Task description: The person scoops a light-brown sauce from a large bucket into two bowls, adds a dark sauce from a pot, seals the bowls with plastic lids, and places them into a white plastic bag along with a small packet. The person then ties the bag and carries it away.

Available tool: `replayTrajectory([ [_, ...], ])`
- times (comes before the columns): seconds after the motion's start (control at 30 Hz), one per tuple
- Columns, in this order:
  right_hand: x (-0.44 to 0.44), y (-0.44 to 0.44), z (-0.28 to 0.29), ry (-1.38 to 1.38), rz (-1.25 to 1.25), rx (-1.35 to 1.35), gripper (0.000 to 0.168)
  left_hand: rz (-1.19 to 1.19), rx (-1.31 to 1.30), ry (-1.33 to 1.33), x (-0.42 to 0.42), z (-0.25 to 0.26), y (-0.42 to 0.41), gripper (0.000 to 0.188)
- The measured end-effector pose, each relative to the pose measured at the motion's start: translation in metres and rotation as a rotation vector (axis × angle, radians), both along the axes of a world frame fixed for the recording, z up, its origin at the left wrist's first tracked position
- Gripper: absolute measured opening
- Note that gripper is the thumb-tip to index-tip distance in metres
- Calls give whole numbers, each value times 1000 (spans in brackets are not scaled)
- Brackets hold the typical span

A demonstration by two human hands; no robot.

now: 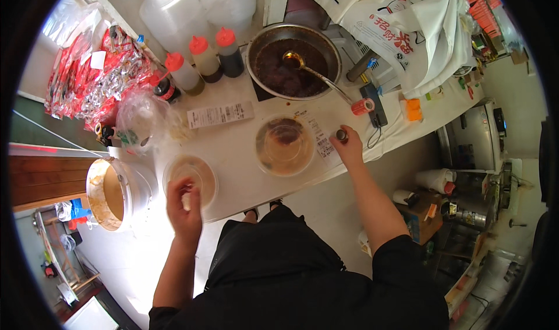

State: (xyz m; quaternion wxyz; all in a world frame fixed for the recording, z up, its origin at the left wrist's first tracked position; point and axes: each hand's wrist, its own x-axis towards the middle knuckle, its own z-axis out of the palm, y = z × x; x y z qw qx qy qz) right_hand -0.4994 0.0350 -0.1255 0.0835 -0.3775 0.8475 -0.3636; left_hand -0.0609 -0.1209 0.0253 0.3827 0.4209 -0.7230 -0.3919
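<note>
My right hand (351, 149) grips a small cylinder (341, 135) with a dark, metal-like round end, just above a printed paper slip (325, 144). To its left sits a round clear plastic bowl (286, 157) of cloudy tan contents, with a dark red patch towards its far side. Over a second round plastic bowl (205, 168), my left hand (185, 212) hovers with curled fingers. Something pale shows at those fingers, but blur hides whether it is a held thing. That hand covers part of the second bowl.
Behind the bowls stand a steel basin (284, 74) of dark red sauce with a ladle (321, 77) and several red-capped squeeze bottles (229, 55). A white bucket (124, 194) is at left. White plastic bags (406, 37) hang over the right; a red-and-white roll (363, 106) lies near a black device (373, 105).
</note>
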Motion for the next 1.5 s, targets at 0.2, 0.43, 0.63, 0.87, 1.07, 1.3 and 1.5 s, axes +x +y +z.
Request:
replayTrajectory([
  [0.2, 46, -9, 99, -691, 24, -207, 35, -355, 15, 14, -91, 23, 1, 46],
  [0.43, 149, -7, 187, -1711, 141, -458, 31, -593, 67, 44, -162, 36, 24, 41],
  [0.63, 145, -11, 165, -1832, 105, -488, 34, -532, -53, 2, -166, 18, 26, 15],
  [0.87, 134, -25, 158, -1698, 93, -471, 32, -450, 234, 145, -177, 5, 22, 18],
  [1.07, 128, -30, 162, -1765, 27, -450, 34, -582, 67, 94, -178, 15, 8, 19],
  [1.3, 137, -33, 159, -1736, -42, -432, 30, -601, -22, -18, -175, 18, 4, 21],
  [1.5, 141, -35, 161, -1576, 39, -374, 30, -576, 168, 13, -177, 34, -1, 17],
])
